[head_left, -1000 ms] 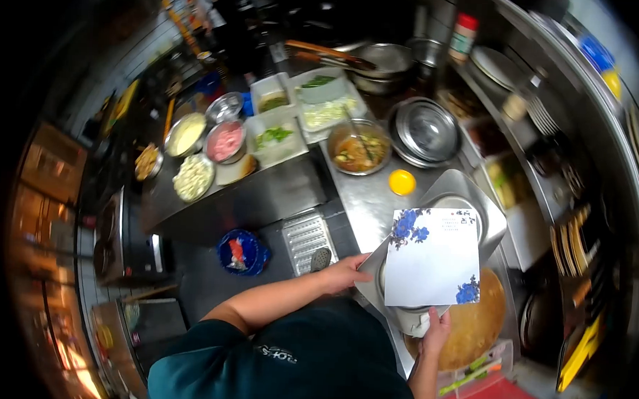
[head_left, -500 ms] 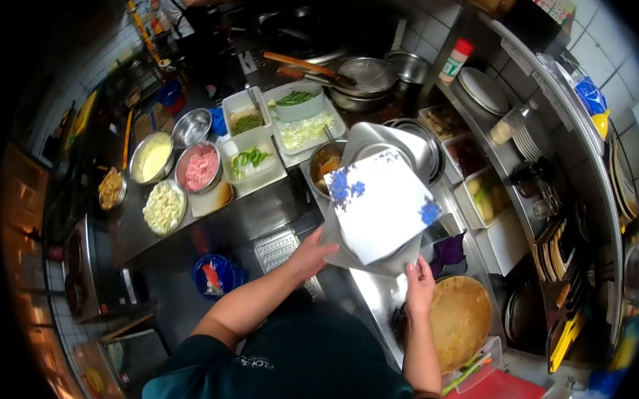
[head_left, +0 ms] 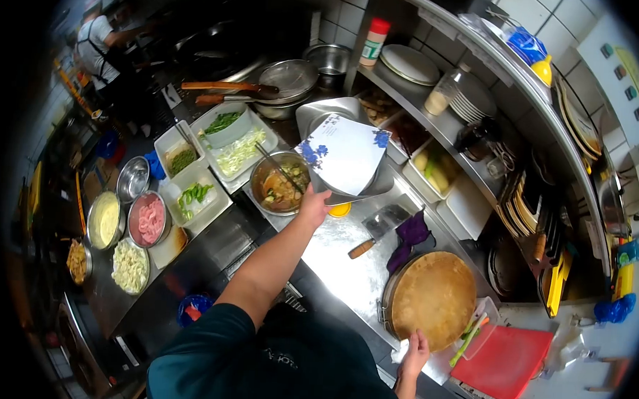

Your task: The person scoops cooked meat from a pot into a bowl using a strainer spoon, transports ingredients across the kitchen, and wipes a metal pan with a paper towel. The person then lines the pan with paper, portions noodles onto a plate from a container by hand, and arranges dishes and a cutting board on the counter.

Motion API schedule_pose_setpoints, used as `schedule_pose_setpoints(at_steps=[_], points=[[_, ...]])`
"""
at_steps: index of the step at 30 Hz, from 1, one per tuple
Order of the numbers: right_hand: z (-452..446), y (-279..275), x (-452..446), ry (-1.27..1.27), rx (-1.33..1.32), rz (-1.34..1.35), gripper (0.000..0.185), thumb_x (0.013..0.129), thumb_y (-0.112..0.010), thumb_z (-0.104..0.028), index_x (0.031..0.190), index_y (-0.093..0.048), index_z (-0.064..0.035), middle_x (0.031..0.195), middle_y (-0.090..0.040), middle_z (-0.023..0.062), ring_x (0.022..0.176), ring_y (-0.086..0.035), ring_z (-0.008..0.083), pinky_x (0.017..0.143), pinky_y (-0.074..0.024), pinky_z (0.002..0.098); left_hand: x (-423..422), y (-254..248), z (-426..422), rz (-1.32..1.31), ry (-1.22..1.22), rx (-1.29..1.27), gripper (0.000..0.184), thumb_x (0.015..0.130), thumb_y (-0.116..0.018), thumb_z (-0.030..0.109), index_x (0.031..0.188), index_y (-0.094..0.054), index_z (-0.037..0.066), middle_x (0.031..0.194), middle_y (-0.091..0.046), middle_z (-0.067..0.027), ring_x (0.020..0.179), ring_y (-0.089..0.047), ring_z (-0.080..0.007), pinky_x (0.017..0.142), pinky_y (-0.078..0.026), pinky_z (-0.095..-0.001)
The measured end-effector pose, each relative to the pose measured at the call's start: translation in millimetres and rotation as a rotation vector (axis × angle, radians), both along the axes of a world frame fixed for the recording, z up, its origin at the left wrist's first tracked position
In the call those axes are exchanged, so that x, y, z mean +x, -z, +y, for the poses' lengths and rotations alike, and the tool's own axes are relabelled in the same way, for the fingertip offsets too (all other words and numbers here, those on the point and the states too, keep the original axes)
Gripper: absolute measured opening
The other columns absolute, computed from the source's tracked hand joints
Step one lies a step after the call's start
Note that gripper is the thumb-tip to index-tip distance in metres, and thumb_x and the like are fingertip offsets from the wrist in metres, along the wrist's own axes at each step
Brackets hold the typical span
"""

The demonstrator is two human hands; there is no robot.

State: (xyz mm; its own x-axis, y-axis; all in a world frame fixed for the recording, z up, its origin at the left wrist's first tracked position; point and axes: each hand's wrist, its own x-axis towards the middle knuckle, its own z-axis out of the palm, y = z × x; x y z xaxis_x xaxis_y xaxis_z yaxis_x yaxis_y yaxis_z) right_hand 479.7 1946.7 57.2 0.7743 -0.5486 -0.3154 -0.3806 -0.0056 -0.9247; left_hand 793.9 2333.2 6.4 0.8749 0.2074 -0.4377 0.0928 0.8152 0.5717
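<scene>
In the head view, a person's left hand point(head_left: 315, 203) grips a silvery metal tray point(head_left: 328, 109) bearing a square white sheet with blue flowers point(head_left: 347, 154), upper centre of the frame; the right hand point(head_left: 415, 355), lower right, pinches a crumpled white wad point(head_left: 400, 351).

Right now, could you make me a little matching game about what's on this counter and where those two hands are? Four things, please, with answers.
1. Left hand
2. Right hand
3. Cleaver
4. Patterned sheet

A. Lying on the metal counter
B. White, with blue flowers
C. By the round brown block
D. At the edge of the metal tray

Pairs: 1-D, 2-C, 3-A, 4-B.
</scene>
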Motion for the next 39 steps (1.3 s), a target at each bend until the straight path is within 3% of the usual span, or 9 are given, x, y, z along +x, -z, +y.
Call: schedule_pose_setpoints(at_steps=[6,12,16,19,22,32,35,38,39], points=[[-21,7,-30,0.1,0.024,-0.007,0.034,0.097,-0.064,-0.011,0.125,-0.061,0.0084,0.108,-0.069,0.0123,0.098,-0.064,0.0173,0.089,-0.0489,0.0285,3,-8,-23,0.034,0.023,0.096,0.071,0.09,-0.052,-0.012,0.151,-0.031,0.018,0.147,-0.044,-0.0108,0.127,-0.052,-0.03,0.098,-0.051,-0.0581],[-35,2,-21,0.055,0.06,-0.039,0.031,0.097,-0.064,-0.01,0.121,-0.062,0.0089,0.102,-0.07,0.0132,0.094,-0.066,0.0183,0.088,-0.0499,0.029,7,15,-16,-0.007,0.075,0.146,0.066,0.089,-0.054,-0.01,0.148,-0.038,0.015,0.135,-0.054,-0.0098,0.114,-0.061,-0.0276,0.084,-0.058,-0.049],[-51,9,-17,0.049,0.092,-0.057,0.028,0.098,-0.064,-0.009,0.12,-0.062,0.0085,0.101,-0.07,0.0132,0.092,-0.066,0.0181,0.087,-0.0508,0.0292,19,9,24,0.039,0.206,0.145,0.06,0.087,-0.054,-0.011,0.142,-0.046,0.011,0.13,-0.06,-0.011,0.112,-0.064,-0.0293,0.084,-0.06,-0.0482],[-54,11,-17,0.057,0.109,-0.048,0.027,0.097,-0.064,-0.008,0.119,-0.063,0.0083,0.101,-0.07,0.0125,0.091,-0.066,0.0174,0.086,-0.0511,0.0285,40,-11,54,0.136,0.227,0.342,0.05,0.086,-0.056,-0.007,0.133,-0.056,0.009,0.119,-0.067,-0.0097,0.102,-0.068,-0.0287,0.087,-0.059,-0.0468],[-53,9,-18,0.055,0.089,-0.056,0.026,0.098,-0.065,-0.011,0.117,-0.065,0.006,0.1,-0.071,0.0106,0.09,-0.065,0.0162,0.084,-0.0505,0.0277,67,23,86,0.223,0.15,0.409,0.041,0.088,-0.063,-0.001,0.128,-0.059,0.008,0.11,-0.07,-0.0069,0.092,-0.069,-0.0222,0.075,-0.056,-0.0401],[-37,-4,-33,0.154,0.143,-0.004,0.026,0.095,-0.068,-0.009,0.117,-0.065,0.0047,0.103,-0.069,0.0071,0.092,-0.062,0.0141,0.085,-0.0491,0.0274,85,39,127,0.287,-0.139,0.522,0.019,0.095,-0.064,0.01,0.114,-0.065,0.009,0.098,-0.072,-0.0043,0.08,-0.068,-0.0192,0.057,-0.048,-0.0343],[-30,-21,-24,0.124,0.298,-0.022,0.03,0.094,-0.066,-0.005,0.122,-0.062,0.0044,0.111,-0.068,0.0091,0.097,-0.065,0.017,0.088,-0.051,0.029,76,24,127,0.234,-0.157,0.482,0.025,0.096,-0.062,0.01,0.12,-0.062,0.004,0.103,-0.069,-0.0068,0.085,-0.066,-0.0195,0.069,-0.051,-0.0346],[-13,-34,0,0.113,0.431,-0.094,0.031,0.093,-0.063,0.0,0.124,-0.061,0.0051,0.115,-0.068,0.0125,0.104,-0.066,0.0207,0.092,-0.0533,0.0317,60,18,108,0.22,-0.508,0.85,0.037,0.096,-0.062,0.011,0.13,-0.054,-0.002,0.108,-0.065,-0.0089,0.092,-0.062,-0.0192,0.083,-0.05,-0.0318],[-7,-31,11,0.113,0.464,-0.118,0.033,0.093,-0.062,0.001,0.125,-0.06,0.0055,0.117,-0.068,0.014,0.109,-0.066,0.0227,0.095,-0.0538,0.0324,36,-1,91,0.157,-0.43,0.901,0.05,0.096,-0.064,0.013,0.139,-0.047,-0.006,0.119,-0.062,-0.0125,0.104,-0.06,-0.0206,0.095,-0.046,-0.0315]])
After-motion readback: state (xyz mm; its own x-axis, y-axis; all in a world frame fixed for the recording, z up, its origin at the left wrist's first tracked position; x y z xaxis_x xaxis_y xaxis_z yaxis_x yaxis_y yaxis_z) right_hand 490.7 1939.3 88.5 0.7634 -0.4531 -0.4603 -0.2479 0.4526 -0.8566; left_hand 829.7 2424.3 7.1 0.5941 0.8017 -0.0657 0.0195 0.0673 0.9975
